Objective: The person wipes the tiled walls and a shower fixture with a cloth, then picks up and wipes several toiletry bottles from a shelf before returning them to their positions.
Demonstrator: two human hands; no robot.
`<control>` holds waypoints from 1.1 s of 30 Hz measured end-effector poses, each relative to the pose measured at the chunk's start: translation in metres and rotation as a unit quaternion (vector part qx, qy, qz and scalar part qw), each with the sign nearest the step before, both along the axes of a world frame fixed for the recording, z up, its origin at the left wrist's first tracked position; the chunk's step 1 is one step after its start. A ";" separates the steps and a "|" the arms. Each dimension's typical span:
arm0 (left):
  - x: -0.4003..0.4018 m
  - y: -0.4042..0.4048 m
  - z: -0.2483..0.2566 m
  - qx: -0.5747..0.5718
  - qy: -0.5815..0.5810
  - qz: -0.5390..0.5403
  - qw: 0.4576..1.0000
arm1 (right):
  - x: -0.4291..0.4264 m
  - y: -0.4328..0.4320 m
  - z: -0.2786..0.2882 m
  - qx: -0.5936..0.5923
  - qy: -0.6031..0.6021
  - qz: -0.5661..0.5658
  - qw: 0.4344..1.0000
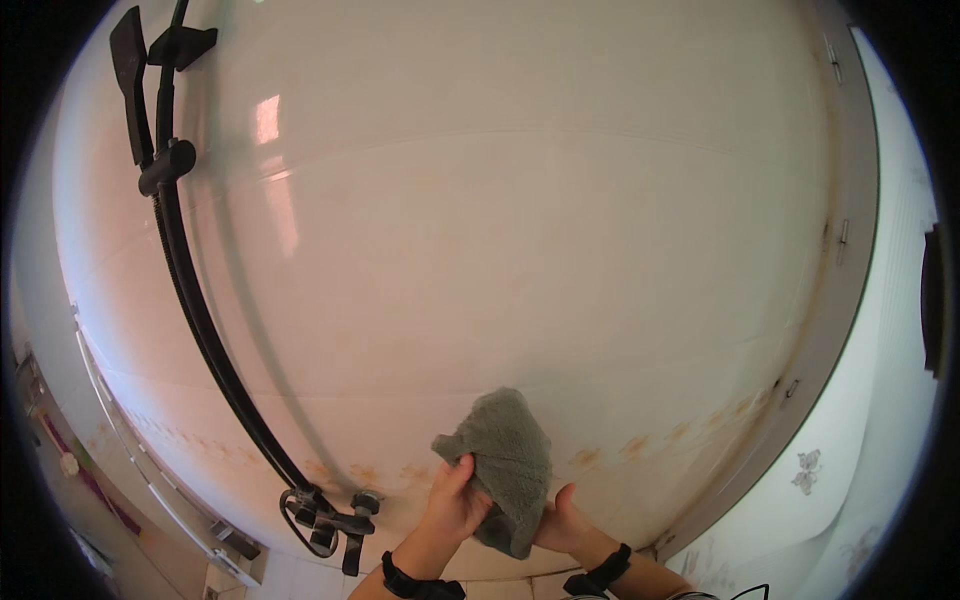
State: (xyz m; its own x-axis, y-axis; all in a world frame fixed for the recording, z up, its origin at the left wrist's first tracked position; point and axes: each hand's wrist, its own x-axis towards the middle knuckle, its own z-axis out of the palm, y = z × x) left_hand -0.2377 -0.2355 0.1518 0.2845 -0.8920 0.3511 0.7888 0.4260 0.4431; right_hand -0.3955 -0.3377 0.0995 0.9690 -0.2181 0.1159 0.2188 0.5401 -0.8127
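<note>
A grey-green plush cloth (506, 457), folded and bunched, is held up in front of a glossy cream tiled wall (525, 247). My left hand (455, 501) grips its left side, with the thumb pressed on the front face. At the lower right of the cloth is my right hand (562, 523), thumb raised and apart; its fingers go behind the fabric and are partly hidden. Both wrists wear black bands.
A black shower column (217, 352) with a hand shower (133, 90) and a mixer tap (330, 521) stands along the left of the wall. On the right are a grey door frame (840, 225) with hinges and a white butterfly-patterned panel (810, 457). Pale floor tiles (289, 574) lie below.
</note>
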 end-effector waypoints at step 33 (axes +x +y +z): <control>0.103 0.045 0.035 0.269 -0.683 0.577 0.358 | 0.045 -0.084 0.348 -0.836 -0.152 -0.514 0.120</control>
State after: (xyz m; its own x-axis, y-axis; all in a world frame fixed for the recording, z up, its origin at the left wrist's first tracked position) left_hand -0.1350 -0.1907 0.1871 0.4626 -0.5009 0.7315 -0.8844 -0.3179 0.3417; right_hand -0.3505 -0.4219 0.4473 0.4261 0.3694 0.8258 -0.3720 -0.7606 0.5321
